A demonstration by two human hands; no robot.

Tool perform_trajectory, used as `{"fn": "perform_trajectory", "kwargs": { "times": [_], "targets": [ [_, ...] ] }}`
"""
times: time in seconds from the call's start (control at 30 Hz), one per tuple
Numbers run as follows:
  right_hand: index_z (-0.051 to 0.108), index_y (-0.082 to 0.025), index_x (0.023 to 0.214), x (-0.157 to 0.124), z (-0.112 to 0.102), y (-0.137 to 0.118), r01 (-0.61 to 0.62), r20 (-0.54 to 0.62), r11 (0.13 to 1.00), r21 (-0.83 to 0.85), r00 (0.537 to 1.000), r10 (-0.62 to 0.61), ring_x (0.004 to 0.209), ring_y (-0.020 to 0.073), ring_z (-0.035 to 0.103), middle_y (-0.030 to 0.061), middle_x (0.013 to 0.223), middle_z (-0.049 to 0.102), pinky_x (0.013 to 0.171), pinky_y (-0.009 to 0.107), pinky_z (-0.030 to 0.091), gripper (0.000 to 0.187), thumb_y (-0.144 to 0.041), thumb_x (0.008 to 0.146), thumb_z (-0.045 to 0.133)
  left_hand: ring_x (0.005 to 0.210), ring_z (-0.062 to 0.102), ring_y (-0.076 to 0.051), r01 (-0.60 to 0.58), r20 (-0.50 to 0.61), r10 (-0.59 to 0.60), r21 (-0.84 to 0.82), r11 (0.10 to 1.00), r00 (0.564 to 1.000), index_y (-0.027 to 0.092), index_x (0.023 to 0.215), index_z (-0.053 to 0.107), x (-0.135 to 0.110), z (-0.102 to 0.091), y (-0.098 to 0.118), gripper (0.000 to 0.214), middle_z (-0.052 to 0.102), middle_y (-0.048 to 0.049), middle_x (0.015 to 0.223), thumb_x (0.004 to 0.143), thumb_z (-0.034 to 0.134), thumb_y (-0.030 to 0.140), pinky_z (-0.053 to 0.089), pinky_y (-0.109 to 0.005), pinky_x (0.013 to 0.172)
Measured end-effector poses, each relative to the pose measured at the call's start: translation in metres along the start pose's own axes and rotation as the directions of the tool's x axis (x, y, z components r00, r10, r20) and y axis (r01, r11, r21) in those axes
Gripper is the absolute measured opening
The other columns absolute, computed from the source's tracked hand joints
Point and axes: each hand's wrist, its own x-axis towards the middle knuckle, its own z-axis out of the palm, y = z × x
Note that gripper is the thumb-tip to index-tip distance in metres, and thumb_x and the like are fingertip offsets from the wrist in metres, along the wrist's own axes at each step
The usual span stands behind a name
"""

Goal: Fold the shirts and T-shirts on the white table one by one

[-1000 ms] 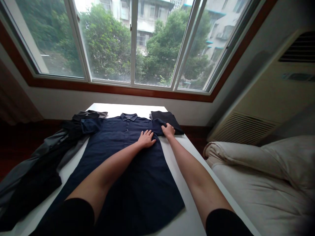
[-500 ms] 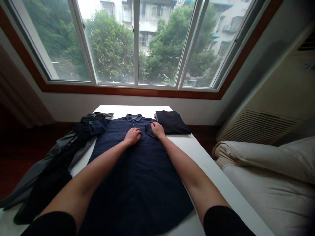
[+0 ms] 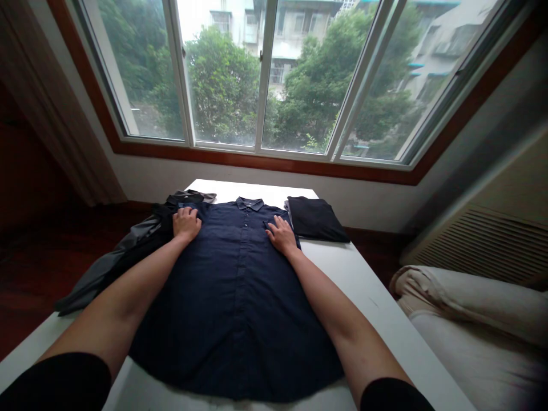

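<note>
A dark navy button-up shirt lies spread front side up, its collar toward the window and its hem toward me. At the shirt's left sleeve edge, my left hand has its fingers curled down on the fabric; the fingertips are partly hidden. My right hand rests on the right side of the shirt's chest, fingers spread and lying flat over the sleeve, which is turned inward.
The shirt covers much of a white table. A folded black garment lies at the back right. Grey and dark clothes are heaped along the left edge and hang over it. A pale cushioned seat stands to the right.
My left hand has moved from the middle of the shirt leftward to its left sleeve. My right hand has flattened and spread its fingers over the turned-in sleeve. The view has shifted.
</note>
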Motion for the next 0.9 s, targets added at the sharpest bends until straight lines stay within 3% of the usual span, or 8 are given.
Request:
{"fn": "perform_trajectory", "kwargs": {
  "times": [0.1, 0.2, 0.33, 0.5, 0.63, 0.73, 0.8, 0.9],
  "targets": [
    [0.062, -0.022, 0.144, -0.004, -0.005, -0.009, 0.066, 0.009, 0.997, 0.036, 0.998, -0.066, 0.158, 0.0254, 0.024, 0.0108, 0.169, 0.033, 0.128, 0.044, 0.020, 0.045, -0.043, 0.106, 0.048, 0.134, 0.036, -0.035, 0.326, -0.083, -0.329, -0.039, 0.944, 0.941, 0.010, 0.148, 0.040, 0.004, -0.009, -0.024, 0.061, 0.046, -0.0168, 0.149, 0.096, 0.059, 0.035, 0.033, -0.051, 0.111],
    [0.063, -0.022, 0.143, -0.007, -0.006, -0.011, 0.012, 0.065, 0.998, 0.065, 0.998, -0.017, 0.156, 0.0255, 0.029, 0.0110, 0.167, 0.037, 0.127, 0.043, 0.025, 0.045, -0.043, 0.105, 0.050, 0.128, 0.041, -0.036, 0.486, 0.002, -0.487, -0.069, 0.871, 0.873, 0.001, 0.140, 0.046, 0.015, -0.009, -0.034, 0.066, 0.055, -0.0214, 0.137, 0.097, 0.057, 0.048, 0.036, -0.052, 0.105],
    [0.062, -0.023, 0.144, -0.009, -0.003, -0.007, -0.017, 0.097, 0.998, 0.064, 0.995, 0.011, 0.155, 0.0252, 0.031, 0.0103, 0.167, 0.037, 0.126, 0.042, 0.026, 0.045, -0.044, 0.106, 0.050, 0.124, 0.050, -0.040, 0.554, 0.115, -0.544, -0.091, 0.828, 0.831, 0.010, 0.122, 0.067, 0.037, -0.009, -0.039, 0.061, 0.063, -0.0213, 0.128, 0.091, 0.057, 0.062, 0.041, -0.053, 0.101],
    [0.061, -0.022, 0.144, -0.007, 0.002, -0.002, -0.034, 0.095, 0.995, 0.091, 0.995, 0.025, 0.155, 0.0244, 0.032, 0.0111, 0.166, 0.038, 0.126, 0.041, 0.027, 0.046, -0.043, 0.106, 0.049, 0.125, 0.051, -0.042, 0.540, 0.161, -0.520, -0.134, 0.831, 0.839, 0.024, 0.126, 0.072, 0.045, -0.012, -0.042, 0.047, 0.061, -0.0173, 0.135, 0.085, 0.065, 0.046, 0.044, -0.056, 0.099],
    [0.063, -0.021, 0.143, -0.007, 0.004, 0.001, -0.032, 0.087, 0.992, 0.119, 0.996, 0.022, 0.154, 0.0234, 0.033, 0.0121, 0.165, 0.039, 0.126, 0.038, 0.027, 0.045, -0.043, 0.106, 0.049, 0.127, 0.050, -0.036, 0.417, 0.004, -0.424, -0.186, 0.889, 0.906, 0.024, 0.123, 0.073, 0.041, -0.010, -0.029, 0.037, 0.060, -0.0136, 0.137, 0.093, 0.055, 0.037, 0.043, -0.051, 0.105],
    [0.064, -0.022, 0.142, -0.008, 0.004, 0.002, -0.054, 0.093, 0.991, 0.123, 0.995, 0.043, 0.154, 0.0232, 0.033, 0.0116, 0.165, 0.040, 0.126, 0.039, 0.028, 0.044, -0.042, 0.105, 0.050, 0.128, 0.052, -0.030, 0.179, -0.075, -0.199, -0.219, 0.959, 0.977, 0.020, 0.123, 0.071, 0.038, -0.005, -0.009, 0.035, 0.062, -0.0122, 0.137, 0.098, 0.049, 0.031, 0.040, -0.045, 0.112],
    [0.064, -0.022, 0.140, -0.008, 0.004, 0.002, -0.068, 0.096, 0.990, 0.122, 0.994, 0.057, 0.154, 0.0232, 0.034, 0.0110, 0.165, 0.040, 0.126, 0.039, 0.028, 0.043, -0.042, 0.105, 0.051, 0.126, 0.056, -0.027, 0.021, 0.047, -0.010, -0.233, 0.972, 0.999, 0.019, 0.124, 0.069, 0.033, 0.001, 0.006, 0.035, 0.064, -0.0110, 0.135, 0.098, 0.047, 0.028, 0.041, -0.039, 0.111],
    [0.065, -0.021, 0.140, -0.008, 0.005, 0.001, -0.065, 0.099, 0.991, 0.121, 0.994, 0.053, 0.153, 0.0234, 0.035, 0.0115, 0.164, 0.042, 0.125, 0.039, 0.028, 0.043, -0.042, 0.105, 0.052, 0.115, 0.063, -0.025, -0.107, 0.267, 0.178, -0.261, 0.959, 0.947, 0.021, 0.112, 0.073, 0.020, 0.012, 0.024, 0.027, 0.071, -0.0076, 0.123, 0.096, 0.055, 0.032, 0.048, -0.033, 0.102]
  ]
}}
